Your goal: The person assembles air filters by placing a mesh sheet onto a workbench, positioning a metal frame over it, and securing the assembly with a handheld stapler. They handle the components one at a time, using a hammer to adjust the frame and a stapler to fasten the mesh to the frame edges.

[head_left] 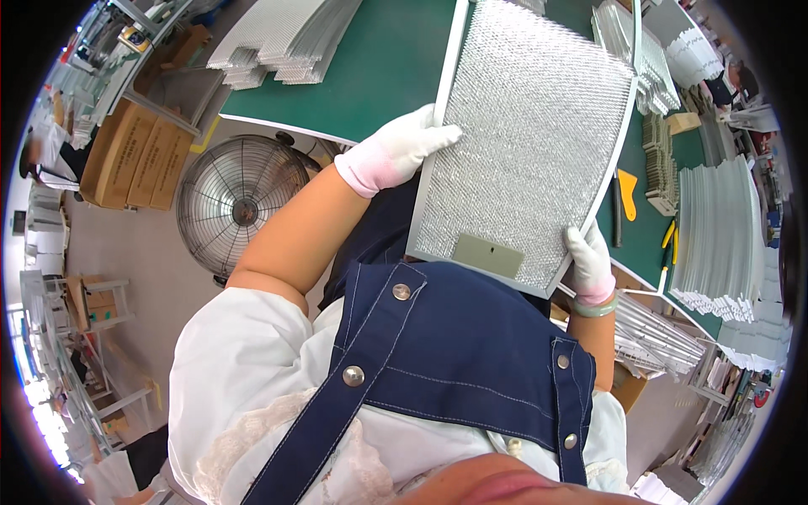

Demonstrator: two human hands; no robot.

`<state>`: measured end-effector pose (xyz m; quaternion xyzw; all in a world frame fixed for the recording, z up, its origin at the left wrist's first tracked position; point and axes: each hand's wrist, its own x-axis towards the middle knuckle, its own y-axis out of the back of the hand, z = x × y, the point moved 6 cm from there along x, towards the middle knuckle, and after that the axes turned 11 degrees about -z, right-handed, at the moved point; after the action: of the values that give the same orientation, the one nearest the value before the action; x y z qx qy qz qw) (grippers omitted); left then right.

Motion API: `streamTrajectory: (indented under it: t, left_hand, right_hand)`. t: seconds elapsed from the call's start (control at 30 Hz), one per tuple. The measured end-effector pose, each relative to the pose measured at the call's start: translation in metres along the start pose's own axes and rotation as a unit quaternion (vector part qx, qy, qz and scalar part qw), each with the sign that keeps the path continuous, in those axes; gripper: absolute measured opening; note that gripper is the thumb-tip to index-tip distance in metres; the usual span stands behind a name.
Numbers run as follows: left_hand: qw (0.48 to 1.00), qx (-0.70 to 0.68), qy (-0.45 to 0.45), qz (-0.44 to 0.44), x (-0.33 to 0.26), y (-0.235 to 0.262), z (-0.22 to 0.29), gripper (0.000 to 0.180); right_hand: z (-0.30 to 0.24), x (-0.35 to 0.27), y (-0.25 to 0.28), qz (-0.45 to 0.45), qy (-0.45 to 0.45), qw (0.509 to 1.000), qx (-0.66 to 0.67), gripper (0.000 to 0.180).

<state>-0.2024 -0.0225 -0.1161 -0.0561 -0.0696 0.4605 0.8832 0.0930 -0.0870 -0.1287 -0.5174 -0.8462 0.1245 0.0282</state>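
Both grips, each in a white glove, are closed around one framed mesh panel [530,151]. The left grip [400,150] clasps its left edge with the thumb over the front; the right grip [591,265] clasps the right edge near the lower corner, one pale green bangle [595,308] at its wrist. The panel is held in front of the person, its near end beside the blue apron [471,337], its far part over the green bench [379,76]. One grey-green plate [488,255] with a single dark slot sits at its near end. Right of the panel lie one yellow scraper [628,194], one dark bar [617,210] and one pair of yellow-handled pliers [669,246]. Two mesh stacks show, a left stack [290,38] and a right stack [652,71], their sheets too many to count. One round fan [244,206] stands left of the bench.
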Motion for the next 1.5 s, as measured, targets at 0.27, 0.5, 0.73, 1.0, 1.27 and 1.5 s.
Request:
streamTrajectory:
  t: [0.27,0.5,0.73,1.0,1.27,1.5]
  left_hand:
    - [0.979,0.152,0.020,0.134,0.019,0.010,0.057,0.043]
    - [0.987,0.079,-0.001,0.137,0.035,0.023,0.073,0.039]
    - [0.960,0.222,0.015,0.173,0.037,0.014,0.104,0.036]
    - [0.968,0.173,-0.063,0.172,0.027,0.001,0.112,0.045]
    - [0.969,0.108,-0.120,0.185,0.032,0.023,0.134,0.045]
    - [0.920,0.234,-0.118,0.292,0.020,0.024,0.118,0.036]
  right_hand:
    - [-0.007,0.001,-0.003,-0.010,0.019,0.999,-0.042,0.053]
    - [-0.007,-0.001,-0.004,-0.051,0.009,0.998,-0.035,0.058]
    - [-0.018,-0.004,-0.020,-0.046,0.053,0.996,-0.048,0.058]
    - [-0.039,-0.014,-0.040,-0.049,0.081,0.990,-0.106,0.062]
    - [-0.049,-0.023,-0.058,-0.087,0.099,0.982,-0.134,0.060]
    - [-0.043,-0.025,-0.063,-0.089,0.105,0.964,-0.229,0.061]
